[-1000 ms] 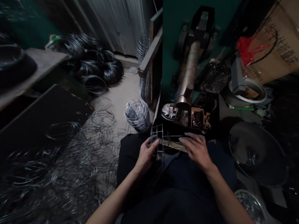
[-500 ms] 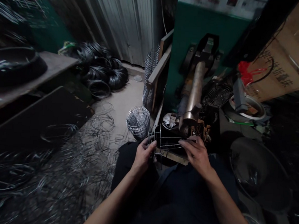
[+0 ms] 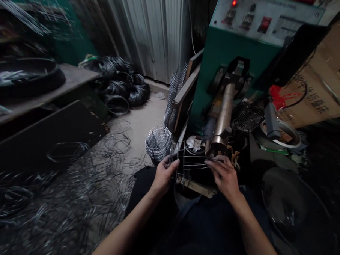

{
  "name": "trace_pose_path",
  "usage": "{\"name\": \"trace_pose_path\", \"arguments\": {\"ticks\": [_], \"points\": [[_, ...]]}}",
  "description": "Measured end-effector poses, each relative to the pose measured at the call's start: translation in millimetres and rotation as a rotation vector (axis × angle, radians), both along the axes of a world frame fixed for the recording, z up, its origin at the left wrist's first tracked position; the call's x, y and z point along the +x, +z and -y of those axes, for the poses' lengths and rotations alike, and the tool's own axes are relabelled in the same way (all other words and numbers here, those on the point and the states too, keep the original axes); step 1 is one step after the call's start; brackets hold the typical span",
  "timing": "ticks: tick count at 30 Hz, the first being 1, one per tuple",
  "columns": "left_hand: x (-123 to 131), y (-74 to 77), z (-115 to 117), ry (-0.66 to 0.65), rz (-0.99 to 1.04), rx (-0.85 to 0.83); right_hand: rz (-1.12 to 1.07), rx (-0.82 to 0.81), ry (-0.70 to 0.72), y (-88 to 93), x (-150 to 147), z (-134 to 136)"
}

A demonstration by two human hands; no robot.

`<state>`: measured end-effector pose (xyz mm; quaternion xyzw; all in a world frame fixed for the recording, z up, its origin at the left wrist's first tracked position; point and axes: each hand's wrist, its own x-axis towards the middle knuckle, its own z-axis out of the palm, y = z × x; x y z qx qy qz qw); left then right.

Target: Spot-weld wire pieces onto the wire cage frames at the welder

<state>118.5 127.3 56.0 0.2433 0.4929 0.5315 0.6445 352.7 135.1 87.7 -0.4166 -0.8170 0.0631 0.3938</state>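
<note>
A small wire frame (image 3: 189, 163) of thin metal rods lies level between my two hands, below the arm tip of a green machine. My left hand (image 3: 165, 174) is closed on its left end, with the thumb on top and the fingers behind the crosswise wires. At the other end, my right hand (image 3: 223, 175) pinches the tips of the long wires. Just above my right fingers is the machine's thick metal cylinder arm (image 3: 224, 116); I cannot tell whether the wires touch it. A stack of round wire baskets (image 3: 159, 142) stands beyond my left hand.
The green machine (image 3: 215, 46) has a lit red lamp (image 3: 234, 2) on its panel. Coils of dark wire (image 3: 137, 90) lie by the metal wall. Loose wire rings (image 3: 100, 173) cover the floor at left. At right are a cardboard box (image 3: 315, 96) and a dark round basin (image 3: 293, 208).
The view has tilted up, so more of the machine's panel and its red lamp show. Both hands keep their hold on the wire frame, almost unmoved.
</note>
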Motion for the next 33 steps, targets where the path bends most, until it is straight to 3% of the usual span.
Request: {"name": "trace_pose_path", "arguments": {"ticks": [13,18,24,30,33], "points": [[0.7,3.4,-3.5,-0.013,-0.011,0.056,-0.024,-0.006,-0.028,-1.2,-4.6,-8.0],[-3.0,9.4,-3.7,-0.029,-0.043,0.04,-0.042,-0.005,-0.128,-4.4,2.4,-6.5],[-7.7,16.4,-24.2,-0.032,-0.079,0.041,0.004,-0.002,-0.229,-5.6,14.4,-13.3],[-10.6,11.0,-40.9,-0.055,-0.056,0.059,0.014,0.047,-0.264,-3.8,9.3,-22.0],[-12.4,8.9,-45.2,-0.085,-0.061,0.088,-0.078,-0.03,-0.263,-2.3,11.3,-20.2]]}}
